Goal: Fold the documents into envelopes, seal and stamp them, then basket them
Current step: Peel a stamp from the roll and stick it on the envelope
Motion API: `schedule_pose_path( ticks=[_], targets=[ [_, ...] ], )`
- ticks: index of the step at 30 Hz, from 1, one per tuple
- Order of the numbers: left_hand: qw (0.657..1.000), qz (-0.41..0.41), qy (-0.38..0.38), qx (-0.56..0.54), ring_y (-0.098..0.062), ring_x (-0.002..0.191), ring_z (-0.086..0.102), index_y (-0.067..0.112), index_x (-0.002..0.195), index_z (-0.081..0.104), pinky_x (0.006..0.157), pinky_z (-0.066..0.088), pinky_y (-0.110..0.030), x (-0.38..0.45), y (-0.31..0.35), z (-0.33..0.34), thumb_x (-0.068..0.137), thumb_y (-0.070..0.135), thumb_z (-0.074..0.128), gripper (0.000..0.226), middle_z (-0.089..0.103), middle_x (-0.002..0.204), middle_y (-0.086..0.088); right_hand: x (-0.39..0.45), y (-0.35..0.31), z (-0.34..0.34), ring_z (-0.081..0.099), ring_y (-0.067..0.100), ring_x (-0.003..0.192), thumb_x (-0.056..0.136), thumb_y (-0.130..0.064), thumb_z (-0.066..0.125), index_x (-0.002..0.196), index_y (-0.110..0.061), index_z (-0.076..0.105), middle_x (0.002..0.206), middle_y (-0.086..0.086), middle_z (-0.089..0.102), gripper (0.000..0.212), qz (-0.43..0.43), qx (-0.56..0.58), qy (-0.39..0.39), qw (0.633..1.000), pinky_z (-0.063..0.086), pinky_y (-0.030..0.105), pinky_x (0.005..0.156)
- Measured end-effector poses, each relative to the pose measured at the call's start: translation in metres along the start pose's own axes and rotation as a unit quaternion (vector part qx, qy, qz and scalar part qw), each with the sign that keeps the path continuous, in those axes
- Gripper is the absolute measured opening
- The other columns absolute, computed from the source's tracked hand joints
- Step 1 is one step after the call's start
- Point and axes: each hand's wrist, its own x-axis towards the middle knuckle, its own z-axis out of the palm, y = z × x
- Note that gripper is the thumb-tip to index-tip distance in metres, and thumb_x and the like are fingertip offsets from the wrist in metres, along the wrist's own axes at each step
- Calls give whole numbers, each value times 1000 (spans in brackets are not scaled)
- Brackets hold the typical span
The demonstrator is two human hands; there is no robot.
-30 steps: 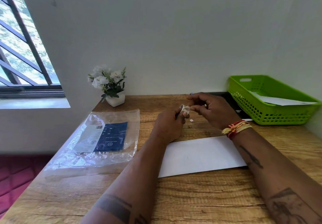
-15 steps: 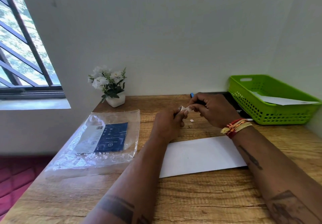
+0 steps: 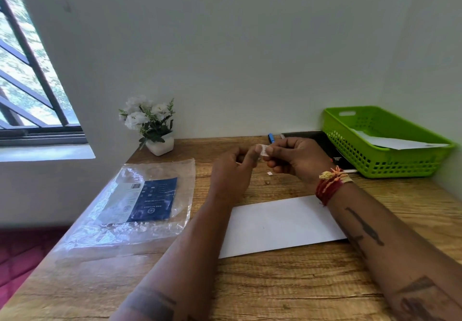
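Stamp (image 3: 264, 151) pinched between left hand (image 3: 232, 170) and right hand (image 3: 297, 160) grips | envelope (image 3: 280, 225) flat below, apart

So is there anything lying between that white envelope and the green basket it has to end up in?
Partly. A black book lies beside the green basket, between it and the white envelope. It lies flat, so the envelope could probably be lifted over it. The person's right forearm also rests across the envelope's right end.
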Motion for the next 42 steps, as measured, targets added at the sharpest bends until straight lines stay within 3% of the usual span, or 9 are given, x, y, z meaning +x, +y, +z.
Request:
schedule_pose_path(
  ticks=[5,9,17,21,24,27,30,36,42],
  targets=[
    [999,-29,-13,-27,-12,66,67,26,96,76,68,59,-37,0,-1,1,99,35,67,13,76,85,6,-2,3,6,72,23,76,90,-20,75,100,-6,75,89,14,77,18,-4,-35,-11,999,61,39,74],
    [999,-34,-25,-18,-9,64,62,23,97,75,66,57,-33,0,1,1,102,30,63,15,76,84,4,1,4,5,73,26,76,94,-20,70,101,-7,75,88,13,77,15,3,-52,1,999,61,42,76],
    [998,-58,-6,-19,-14,64,59,19,89,74,75,58,-45,3,-1,1,102,30,63,20,77,82,-3,5,0,-9,68,21,69,99,-24,63,97,-5,74,87,12,77,21,-25,-71,75,994,56,29,56],
    [998,-34,-38,19,-4,59,58,20,90,76,67,55,-37,3,-3,3,100,31,66,18,76,78,3,1,-3,-6,70,16,78,92,-38,71,99,-20,76,90,2,77,20,-96,-122,30,987,58,30,64],
    [994,4,-69,84,-3,63,62,24,89,74,63,49,-25,0,-2,4,101,32,65,17,75,79,7,1,-1,0,70,5,86,89,-31,76,103,-25,76,91,-9,76,15,-128,-218,-29,967,56,21,71],
    [986,27,-86,140,-1,67,61,29,88,71,59,42,-20,-1,0,5,100,35,65,14,73,80,9,3,4,-2,72,12,88,91,-23,73,101,-25,78,92,-7,76,10,-104,-280,-47,953,58,26,74],
    [982,31,-95,161,-1,65,59,33,88,69,58,39,-20,-1,-1,7,100,35,66,13,71,76,11,2,2,-9,73,18,85,92,-18,73,99,-21,79,92,0,77,10,-79,-261,-56,960,61,30,72],
    [986,16,-91,141,4,71,64,29,126,67,60,39,-16,-3,-2,9,100,33,65,26,76,76,6,-9,-13,-25,62,16,59,91,-6,72,90,-21,76,79,7,72,15,-37,-155,40,986,53,31,59],
    [984,40,-99,141,-3,79,67,26,109,74,72,51,-25,-4,-1,8,101,30,63,14,74,82,8,-78,-15,-65,63,18,64,86,3,73,103,-19,69,77,9,69,28,23,-65,81,994,55,29,57]
  ],
)
